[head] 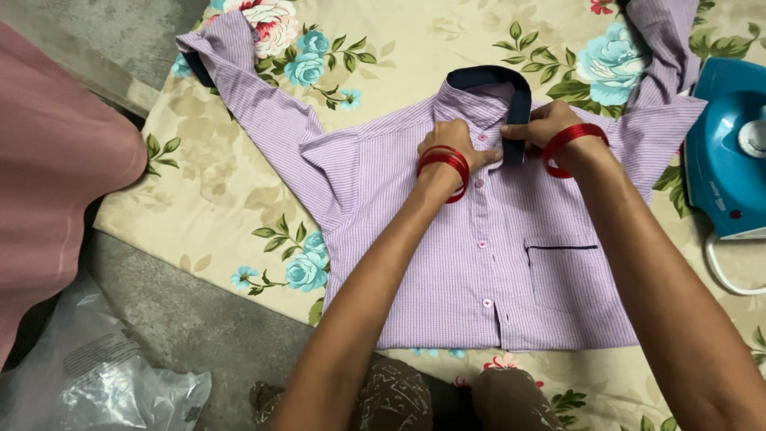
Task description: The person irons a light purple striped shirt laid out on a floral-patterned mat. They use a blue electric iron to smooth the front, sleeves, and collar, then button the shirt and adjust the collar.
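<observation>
A lilac checked shirt [447, 239] lies front up on a floral sheet [215, 183], sleeves spread to both sides. Its collar [491, 80] has a dark navy lining. My left hand [456, 142] pinches the placket just below the collar, near the top button. My right hand [544, 126] grips the right collar point beside it. Both wrists carry red bangles. A chest pocket [562, 275] with dark trim sits under my right forearm.
A blue and white electric iron [722, 152] stands at the right edge, its white cord [722, 271] looping below. Pink fabric [56, 175] fills the left side. A clear plastic bag [96, 375] lies on the grey floor at bottom left.
</observation>
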